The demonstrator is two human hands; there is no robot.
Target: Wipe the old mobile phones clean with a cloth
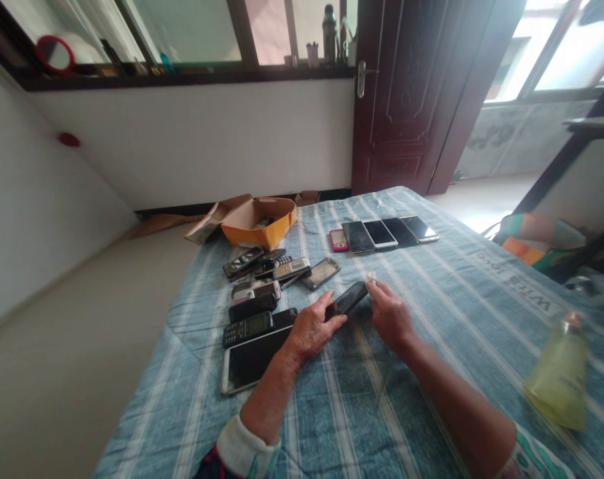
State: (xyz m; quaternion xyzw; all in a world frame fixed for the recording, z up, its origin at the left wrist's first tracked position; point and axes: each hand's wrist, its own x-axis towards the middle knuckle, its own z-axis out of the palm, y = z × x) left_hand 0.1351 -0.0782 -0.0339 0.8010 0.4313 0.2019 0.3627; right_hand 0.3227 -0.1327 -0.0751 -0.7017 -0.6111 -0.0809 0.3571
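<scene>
A dark smartphone [350,299] is held tilted above the bed by my left hand [312,329], thumb on the near edge and fingers on the far edge. My right hand [390,318] is closed at the phone's right end, pinching a small white piece that looks like tissue [370,277]. Just beyond the phone lies a grey touchscreen phone [322,273]. Left of my left hand are a white-framed tablet [255,359], a black keypad phone [248,328] and a loose pile of older phones [269,269].
An opened orange cardboard box [269,233] stands at the bed's far left. Several smartphones [380,234] lie in a row beside a small pink phone [338,240]. At right, a yellowish bottle [561,376] rests on the striped blue bedcover [372,412]. Behind is a brown door [406,80].
</scene>
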